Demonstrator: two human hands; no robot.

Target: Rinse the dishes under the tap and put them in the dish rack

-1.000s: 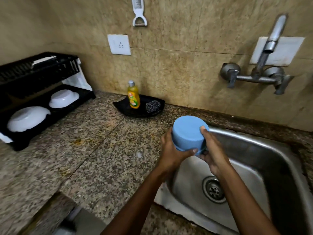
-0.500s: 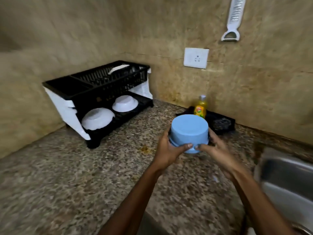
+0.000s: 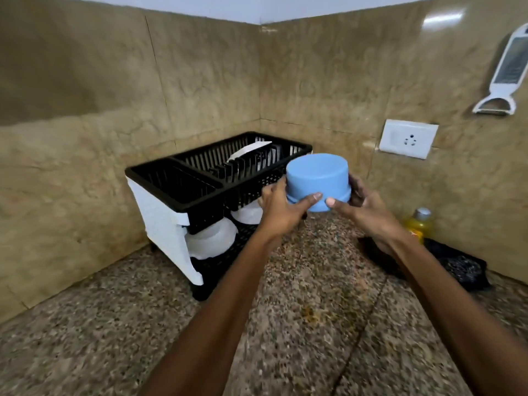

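A light blue bowl (image 3: pixel 317 178) is held upside down between my left hand (image 3: pixel 281 208) and my right hand (image 3: pixel 361 205), just right of the black two-tier dish rack (image 3: pixel 183 190) in the counter corner. Both thumbs press on the bowl's rim. A white plate (image 3: pixel 248 152) stands in the rack's top tier. Two white bowls (image 3: pixel 211 240) lie upside down on the lower tier. The sink and tap are out of view.
A yellow dish-soap bottle (image 3: pixel 419 224) and a dark scrubber (image 3: pixel 463 271) sit on a black tray at the right by the wall. A white socket (image 3: pixel 408 138) and a hanging peeler (image 3: pixel 505 72) are on the tiled wall. Speckled granite counter (image 3: pixel 314 324) lies below my arms.
My hands carried the blue bowl from above the sink leftward to the dish rack. The view turned left, so the sink and tap dropped out of sight.
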